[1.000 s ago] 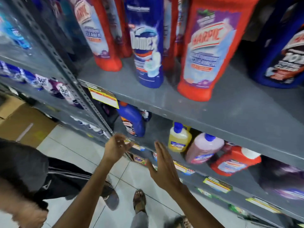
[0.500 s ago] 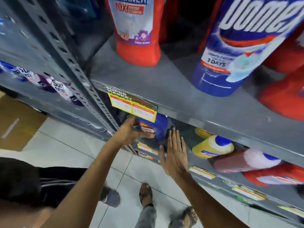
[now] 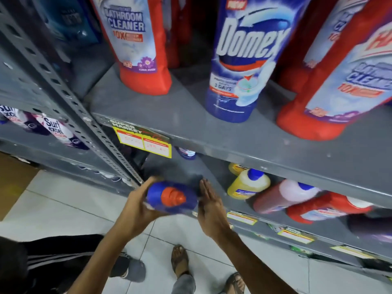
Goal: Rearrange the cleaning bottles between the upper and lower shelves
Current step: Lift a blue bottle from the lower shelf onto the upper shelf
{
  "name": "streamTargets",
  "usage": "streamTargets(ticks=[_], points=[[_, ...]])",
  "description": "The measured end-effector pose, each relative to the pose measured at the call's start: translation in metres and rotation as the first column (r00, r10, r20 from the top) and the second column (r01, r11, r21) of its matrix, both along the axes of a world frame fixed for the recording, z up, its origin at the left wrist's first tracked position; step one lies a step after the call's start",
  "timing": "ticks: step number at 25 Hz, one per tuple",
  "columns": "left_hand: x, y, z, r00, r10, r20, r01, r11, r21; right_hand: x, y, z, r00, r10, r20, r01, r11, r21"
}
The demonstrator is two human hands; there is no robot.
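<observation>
I note my left hand (image 3: 135, 205) clamped around the blue bottle (image 3: 171, 198), fingers wrapped; right hand (image 3: 210, 205) flat, fingers together, alongside.

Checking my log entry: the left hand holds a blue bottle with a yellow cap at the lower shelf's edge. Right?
Not quite. In the head view the blue bottle in the left hand has an orange-red cap, not yellow. It is at the lower shelf edge.

The left hand (image 3: 135, 205) wraps around a blue bottle (image 3: 172, 198) from its left side. The fingers curl under it. The right hand (image 3: 209, 205) is flat and open, just right of the bottle, fingers straight and pointing up. Both bare arms reach up from below the bottle.
</observation>
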State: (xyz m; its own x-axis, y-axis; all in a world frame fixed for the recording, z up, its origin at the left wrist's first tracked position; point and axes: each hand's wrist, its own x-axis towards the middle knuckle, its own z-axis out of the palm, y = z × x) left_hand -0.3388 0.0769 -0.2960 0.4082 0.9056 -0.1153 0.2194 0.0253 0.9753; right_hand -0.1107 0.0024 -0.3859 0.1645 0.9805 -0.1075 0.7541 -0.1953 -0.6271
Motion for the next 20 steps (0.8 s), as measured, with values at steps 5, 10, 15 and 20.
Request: streamTargets(ticks=[5, 10, 15, 20], points=[[0.032, -0.07, 0.085, 0.998, -0.028, -0.052, 0.034, 0.992, 0.12, 0.031, -0.084, 0.099, 0.964, -0.131, -0.231, 0.205, 0.921, 0.332], [0.108, -0.102, 0.176, 0.989, -0.088, 0.122, 0.054, 0.966, 0.254, 0.109, -0.145, 0.212, 0.967, -0.167, -0.192, 0.253, 0.568, 0.783], [0.19, -0.113, 0.239, 0.909, -0.239, 0.341, 0.102, 0.922, 0.373, 0.197, -0.169, 0.271, 0.907, -0.419, 0.036, 0.247, 0.599, 0.762], [0.267, -0.105, 0.271, 0.84, -0.31, 0.445, 0.131, 0.912, 0.389, 0.234, -0.179, 0.272, 0.769, -0.552, 0.322, 0.299, 0.757, 0.581]])
